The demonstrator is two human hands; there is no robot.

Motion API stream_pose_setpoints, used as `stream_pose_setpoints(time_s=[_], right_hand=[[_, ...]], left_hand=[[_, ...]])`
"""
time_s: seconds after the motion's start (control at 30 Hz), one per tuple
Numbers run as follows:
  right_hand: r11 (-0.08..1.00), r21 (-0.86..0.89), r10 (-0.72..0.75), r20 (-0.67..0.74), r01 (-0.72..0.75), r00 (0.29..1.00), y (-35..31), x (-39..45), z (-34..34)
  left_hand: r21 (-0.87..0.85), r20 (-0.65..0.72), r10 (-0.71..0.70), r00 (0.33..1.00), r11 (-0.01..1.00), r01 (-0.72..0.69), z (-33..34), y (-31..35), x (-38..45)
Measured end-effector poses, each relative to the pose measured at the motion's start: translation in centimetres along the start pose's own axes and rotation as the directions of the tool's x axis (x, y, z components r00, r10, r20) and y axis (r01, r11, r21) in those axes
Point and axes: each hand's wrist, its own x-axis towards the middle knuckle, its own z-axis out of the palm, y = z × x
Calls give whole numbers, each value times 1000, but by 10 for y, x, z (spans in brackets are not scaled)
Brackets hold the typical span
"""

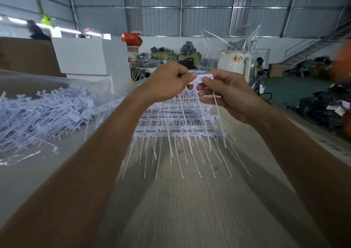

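Fingers (192, 75) of left hand (167, 81), right hand (227, 94) on one tag (207, 76)

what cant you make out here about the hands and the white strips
All head view:
How the left hand pinches the white strip: its curled fingers hide the contact.
Strip's lower edge: behind the right hand.
Any print on the stacked strips: too small, motion-blurred.
The orange blur at right: cut by the frame edge.
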Motion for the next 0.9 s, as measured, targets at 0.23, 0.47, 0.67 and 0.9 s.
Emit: stream_pose_setpoints(time_s=[0.23, 0.47, 0.67, 0.9], right_hand=[[990, -138, 39, 152, -18, 988, -8, -3, -7], [992, -127, 14, 125, 2, 992, -9, -1, -6], [999, -35, 31, 127, -27, 991, -8, -3, -9], [982, -186, -8, 103, 27, 995, -4, -4, -3]], left_hand=[[-32, -219, -7, 976, 999, 0, -1, -2, 4], [-34, -81, 47, 996, 998, -49, -4, -8, 1], [-10, -35, 27, 999, 1000, -27, -1, -14, 3], [-3, -47, -33, 998, 999, 33, 3, -11, 5]])
